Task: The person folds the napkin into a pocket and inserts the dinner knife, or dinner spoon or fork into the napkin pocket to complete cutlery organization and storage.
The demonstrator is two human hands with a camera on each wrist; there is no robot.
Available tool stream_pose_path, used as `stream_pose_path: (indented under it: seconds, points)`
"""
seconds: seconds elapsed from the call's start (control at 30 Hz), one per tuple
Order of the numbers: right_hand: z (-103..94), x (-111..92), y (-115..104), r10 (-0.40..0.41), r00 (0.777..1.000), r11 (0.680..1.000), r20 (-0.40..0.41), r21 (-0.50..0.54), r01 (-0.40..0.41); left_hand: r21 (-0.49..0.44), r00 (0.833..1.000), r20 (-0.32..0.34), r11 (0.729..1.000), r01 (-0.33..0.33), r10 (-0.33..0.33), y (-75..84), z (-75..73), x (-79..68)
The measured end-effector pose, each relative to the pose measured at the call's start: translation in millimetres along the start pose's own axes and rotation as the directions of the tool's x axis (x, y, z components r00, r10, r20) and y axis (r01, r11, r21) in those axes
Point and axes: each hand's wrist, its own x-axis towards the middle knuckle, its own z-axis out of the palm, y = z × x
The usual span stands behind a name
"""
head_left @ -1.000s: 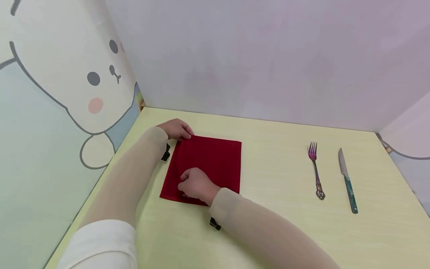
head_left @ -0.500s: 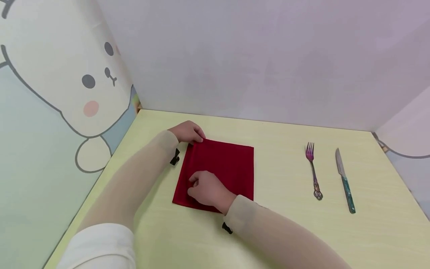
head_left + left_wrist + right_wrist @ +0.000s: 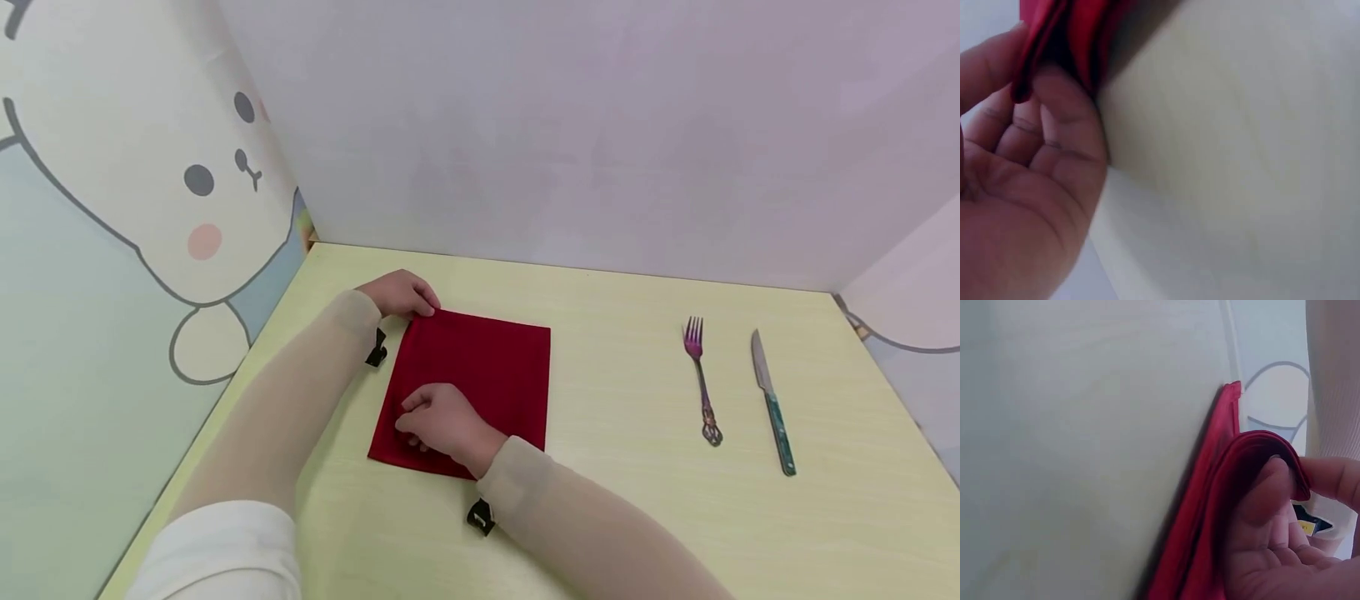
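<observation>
A dark red cloth napkin [image 3: 487, 358], folded in layers, lies on the left part of the table. At its far left corner my left hand [image 3: 401, 293] pinches the cloth between thumb and fingers; the left wrist view shows the red layers [image 3: 1088, 37] bunched there. Near the front left, my right hand [image 3: 446, 423] pinches the edge of the upper layers. In the right wrist view that edge [image 3: 1260, 440] curls up between thumb and fingers, with another red layer [image 3: 1230, 403] lying beneath. Part of the napkin's front is hidden behind my right hand.
To the right lie a fork [image 3: 703, 379] with purplish tines and a knife [image 3: 772, 400] with a green handle, roughly parallel. The pale yellow table [image 3: 622, 400] meets a light wall [image 3: 570, 150] behind and a cartoon-printed wall [image 3: 97, 333] at left.
Both hands and the napkin shifted right, then partly back left. The strip of lower layer along the napkin's left edge looks narrower now. Fork and knife stay put.
</observation>
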Motion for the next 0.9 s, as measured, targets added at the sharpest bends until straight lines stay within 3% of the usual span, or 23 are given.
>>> stream_pose_path:
  seconds: [0.2, 0.37, 0.5, 0.67, 0.9]
  points:
    - [2.2, 2.7, 3.4, -0.062, 0.997, 0.994, -0.042, 0.085, 0.066, -0.013, 1.0, 0.018, 1.0, -0.015, 0.015, -4.3, -2.9, 0.3]
    - [11.8, 2.3, 5.1, -0.104, 0.994, 0.993, -0.041, 0.058, 0.106, 0.109, 1.0, 0.015, 0.994, 0.011, -0.013, -7.8, -9.5, 3.5]
    - [21.1, 1.5, 5.2, -0.108, 0.994, 0.994, 0.013, -0.022, 0.108, 0.217, 0.999, 0.014, 0.976, 0.038, -0.042, -9.6, -12.4, 0.8]
    - [31.6, 1.4, 1.1, -0.076, 0.997, 0.982, 0.025, -0.171, 0.079, 0.279, 0.999, 0.002, 0.959, 0.05, -0.053, -8.7, -13.9, -6.5]
    - [43.7, -0.6, -4.9, -0.076, 0.993, 0.904, 0.086, -0.415, 0.105, 0.307, 0.999, 0.004, 0.951, 0.03, -0.033, -14.5, -16.5, -11.6]
